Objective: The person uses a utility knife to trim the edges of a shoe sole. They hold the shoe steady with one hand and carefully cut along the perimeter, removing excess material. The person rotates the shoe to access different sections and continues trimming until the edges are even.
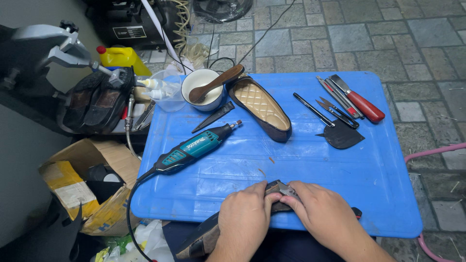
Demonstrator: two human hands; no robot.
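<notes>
At the near edge of the blue plastic table [340, 174], my left hand [245, 218] and my right hand [323, 213] both grip a dark shoe [276, 190]. Its sole end [199, 242] hangs below the table edge, toward my lap. Thumbs and fingertips press together on the shoe's upper part, where a small grey patch shows. A matching dark flat shoe [262, 107] with a quilted tan insole lies further back on the table.
A teal rotary tool [196, 148] with a black cord lies at left centre. Behind it stand a white bowl with a wooden spoon [206, 87], a black blade [213, 117], and knives, pens and a dark leather scrap [342, 136] at right. A cardboard box [87, 179] and shoes sit left of the table.
</notes>
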